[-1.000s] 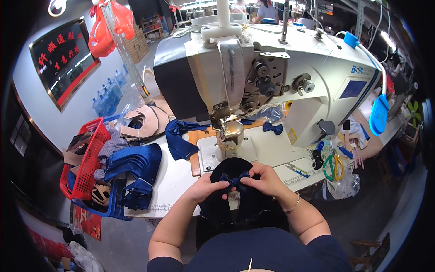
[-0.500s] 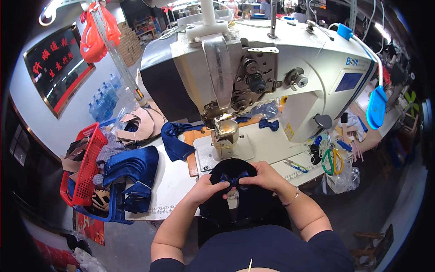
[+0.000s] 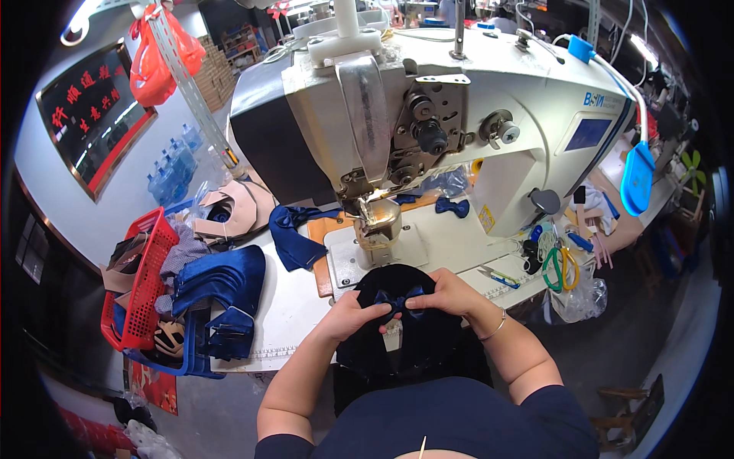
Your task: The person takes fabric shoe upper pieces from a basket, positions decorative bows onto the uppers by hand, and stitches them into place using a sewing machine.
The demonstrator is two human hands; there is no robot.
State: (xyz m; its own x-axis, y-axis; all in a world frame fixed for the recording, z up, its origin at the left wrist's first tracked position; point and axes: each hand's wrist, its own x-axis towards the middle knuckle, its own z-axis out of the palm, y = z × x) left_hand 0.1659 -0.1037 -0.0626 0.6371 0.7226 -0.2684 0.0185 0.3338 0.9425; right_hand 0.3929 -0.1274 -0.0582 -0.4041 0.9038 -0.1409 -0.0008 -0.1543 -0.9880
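Observation:
In front of the sewing machine's post (image 3: pixel 380 233), a dark blue, almost black velvety piece (image 3: pixel 388 278) is held by both my hands, its kind hard to tell. A shiny navy bow (image 3: pixel 409 295) lies on its upper face. My left hand (image 3: pixel 353 315) is closed on the piece, thumb pressing the bow's left side near the knot. From the other side my right hand (image 3: pixel 454 294) grips it, thumb on the bow's right part. Most of my other fingers are hidden underneath. A second navy bow (image 3: pixel 453 207) rests on the machine bed, beyond the post.
At left, folded blue satin pieces (image 3: pixel 229 279) lie beside a red basket (image 3: pixel 145 287). Another blue piece (image 3: pixel 294 241) sits near the post. Thread snips (image 3: pixel 498 277) and scissors with green and yellow handles (image 3: pixel 562 269) are at right. The white machine head (image 3: pixel 489 84) overhangs the table.
The bow and my thumbs have shifted slightly on the dark piece, with more of the bow's upper loops showing. Both hands keep their grip. The whole view has moved a little.

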